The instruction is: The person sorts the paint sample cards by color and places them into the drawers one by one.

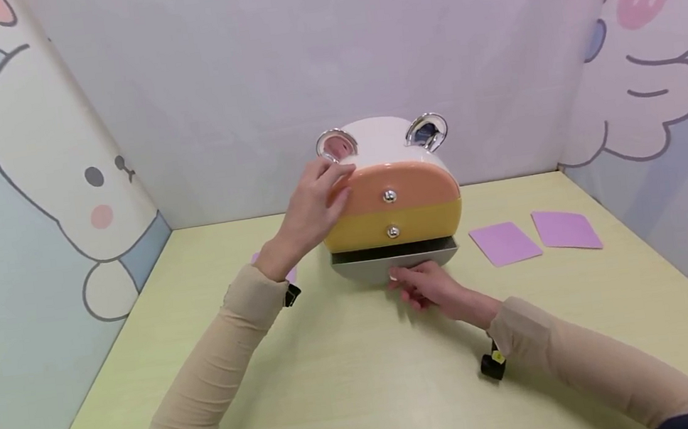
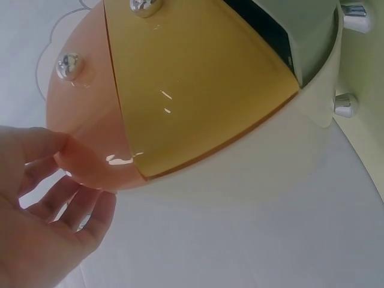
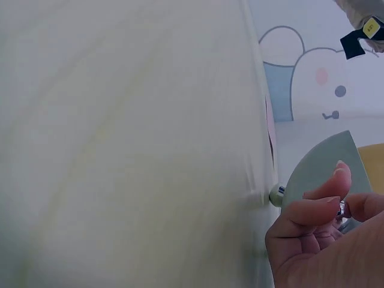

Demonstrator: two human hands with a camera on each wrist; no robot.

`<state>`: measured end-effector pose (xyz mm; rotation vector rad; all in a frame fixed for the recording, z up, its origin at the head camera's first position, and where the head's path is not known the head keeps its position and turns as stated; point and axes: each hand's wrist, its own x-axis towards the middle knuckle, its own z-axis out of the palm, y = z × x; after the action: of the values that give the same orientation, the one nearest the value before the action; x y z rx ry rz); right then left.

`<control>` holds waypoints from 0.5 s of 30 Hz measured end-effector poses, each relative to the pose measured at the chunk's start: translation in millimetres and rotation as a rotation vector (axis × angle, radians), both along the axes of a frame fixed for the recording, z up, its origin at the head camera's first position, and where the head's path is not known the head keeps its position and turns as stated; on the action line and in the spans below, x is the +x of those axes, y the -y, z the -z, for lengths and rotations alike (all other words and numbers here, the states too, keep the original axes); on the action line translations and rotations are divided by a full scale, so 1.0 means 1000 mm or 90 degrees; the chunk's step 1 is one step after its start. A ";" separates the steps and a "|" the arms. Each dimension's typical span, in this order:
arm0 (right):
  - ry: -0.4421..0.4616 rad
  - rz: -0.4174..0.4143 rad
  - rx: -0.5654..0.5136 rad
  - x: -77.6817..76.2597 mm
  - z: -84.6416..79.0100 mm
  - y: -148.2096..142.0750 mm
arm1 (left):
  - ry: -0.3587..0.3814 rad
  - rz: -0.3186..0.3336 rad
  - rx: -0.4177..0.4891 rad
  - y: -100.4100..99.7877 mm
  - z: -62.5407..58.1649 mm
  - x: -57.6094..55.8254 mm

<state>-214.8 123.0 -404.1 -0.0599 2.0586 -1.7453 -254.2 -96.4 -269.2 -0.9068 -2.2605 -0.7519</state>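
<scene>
A small storage box with drawers (image 1: pixel 380 140) stands in the middle of the table, with a white shell and two shiny round ears. Its orange top drawer (image 1: pixel 414 181) and yellow middle drawer (image 1: pixel 425 222) are closed. The grey-green bottom drawer (image 1: pixel 357 270) stands partly out, and its dark inside shows as a narrow strip. My left hand (image 1: pixel 313 204) grips the box's upper left edge, the digits spread over the orange front and round the side. With thumb and fingers, my right hand (image 1: pixel 433 289) pinches the bottom drawer's silver knob (image 3: pixel 341 208), mostly hidden by the fingers.
Two pink paper squares (image 1: pixel 505 243) lie on the table right of the box. Another pink sheet (image 1: pixel 292 275) is partly hidden behind the left wrist. Short silver feet (image 2: pixel 345 105) hold the box up. Walls with cartoon animals enclose the table's back and sides.
</scene>
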 end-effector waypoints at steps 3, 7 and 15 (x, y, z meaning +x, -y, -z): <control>0.006 -0.017 -0.005 0.007 -0.002 -0.001 | -0.003 0.000 0.002 0.001 0.000 0.000; 0.013 -0.032 0.001 0.018 -0.003 -0.005 | -0.007 0.000 0.003 0.001 0.000 0.000; 0.032 -0.065 0.014 0.040 -0.002 -0.014 | -0.012 0.005 0.005 0.001 0.000 0.000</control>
<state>-175.1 137.4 -402.0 -0.1115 2.0030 -1.6466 -254.6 -97.0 -269.1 -0.9158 -2.2375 -0.7525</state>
